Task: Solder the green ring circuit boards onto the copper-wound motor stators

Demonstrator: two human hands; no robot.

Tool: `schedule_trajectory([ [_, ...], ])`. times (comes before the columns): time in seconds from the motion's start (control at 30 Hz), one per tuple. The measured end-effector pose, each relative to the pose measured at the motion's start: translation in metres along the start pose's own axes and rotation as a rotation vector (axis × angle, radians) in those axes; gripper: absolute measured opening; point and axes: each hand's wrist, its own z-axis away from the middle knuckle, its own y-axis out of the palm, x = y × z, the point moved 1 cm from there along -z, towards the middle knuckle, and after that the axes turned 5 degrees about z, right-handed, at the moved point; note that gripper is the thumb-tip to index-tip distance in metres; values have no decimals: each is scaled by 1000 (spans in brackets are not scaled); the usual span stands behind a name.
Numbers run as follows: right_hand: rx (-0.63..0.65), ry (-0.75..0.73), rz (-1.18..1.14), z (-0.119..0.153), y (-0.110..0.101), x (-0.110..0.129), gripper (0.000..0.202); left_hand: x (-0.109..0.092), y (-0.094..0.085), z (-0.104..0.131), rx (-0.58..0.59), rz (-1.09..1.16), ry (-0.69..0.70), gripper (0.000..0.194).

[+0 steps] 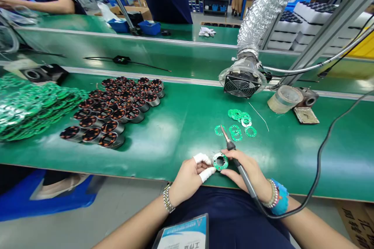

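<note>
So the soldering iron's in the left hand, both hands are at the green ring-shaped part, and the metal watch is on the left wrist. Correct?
One slip: the soldering iron is in the right hand, not the left; the head view shows it. Both hands at the green ring-shaped part and the metal watch on the left wrist stand.

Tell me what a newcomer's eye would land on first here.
Probably the crinkled silver duct, coming down from the upper right to a black fan over the green bench. Next, the copper-wound cylinders left of centre, beside the heap of green boards at the left edge. Then, near the front edge, the left hand and right hand at a round green-topped part, with a soldering iron in the right.
</note>
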Motion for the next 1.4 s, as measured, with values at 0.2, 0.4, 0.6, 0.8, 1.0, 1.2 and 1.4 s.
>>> schedule_trajectory([
  [0.2,-10,40,24,-18,-1,-10,35,1,-7,-14,-8,-17,52,15],
  [0.4,42,19,35,-24,-3,-10,33,-10,-15,-12,-12,-323,159,13],
  [0.6,38,7,41,-20,-1,-13,33,-10,-15,-13,171,-110,-58,19],
  [0.8,40,-9,48,-22,-2,-11,31,-11,-22,-5,22,-973,597,20],
  [1.0,40,-12,19,-21,-1,-11,30,-24,-22,-10,121,-1060,603,21],
  [1.2,37,-2,15,-20,1,-14,30,-27,-12,-25,225,-213,-162,17],
  [1.4,36,-13,-1,-21,0,-11,28,-20,-20,-13,94,-535,205,19],
])
